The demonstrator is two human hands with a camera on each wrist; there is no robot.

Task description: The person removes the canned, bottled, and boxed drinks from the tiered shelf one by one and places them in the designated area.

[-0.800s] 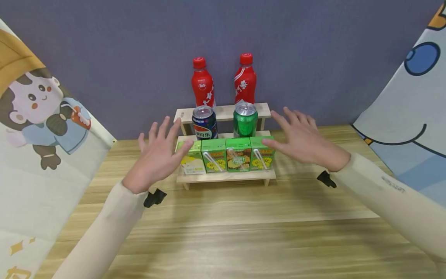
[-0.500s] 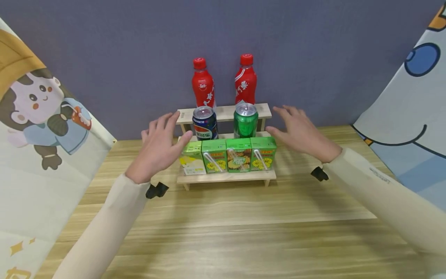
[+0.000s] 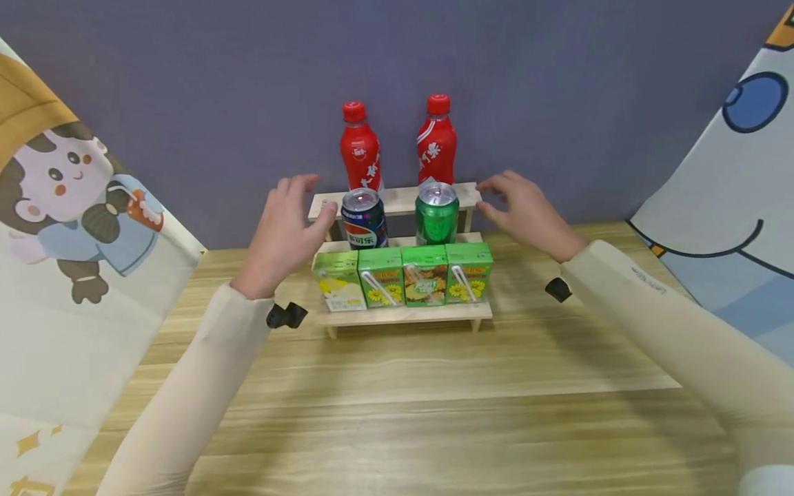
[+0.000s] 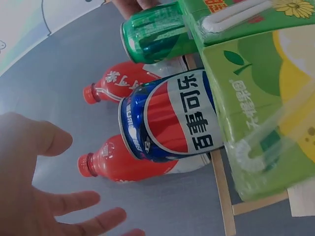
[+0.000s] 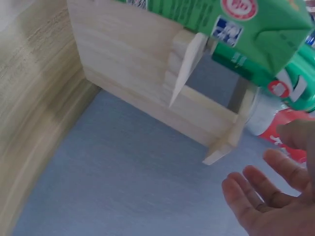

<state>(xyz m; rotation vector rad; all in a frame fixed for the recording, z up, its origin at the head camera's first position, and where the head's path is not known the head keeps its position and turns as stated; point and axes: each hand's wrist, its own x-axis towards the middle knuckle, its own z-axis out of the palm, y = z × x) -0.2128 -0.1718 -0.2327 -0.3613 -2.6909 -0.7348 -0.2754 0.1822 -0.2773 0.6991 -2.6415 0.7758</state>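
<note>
The left hand (image 3: 279, 234) is raised beside the left end of the wooden stand's (image 3: 400, 200) top step, its fingers loosely bent and the thumb apart. The right hand (image 3: 527, 210) is at the other end, thumb below the fingers. Both grasp nothing; whether the right fingertips touch the wood, I cannot tell. The stand is on the table (image 3: 397, 399), between the hands, with bottles (image 3: 361, 157), cans (image 3: 437, 219) and juice boxes (image 3: 383, 281). Compared with the earlier frames, both hands have gone farther forward, while the drinks have stayed in place.
</note>
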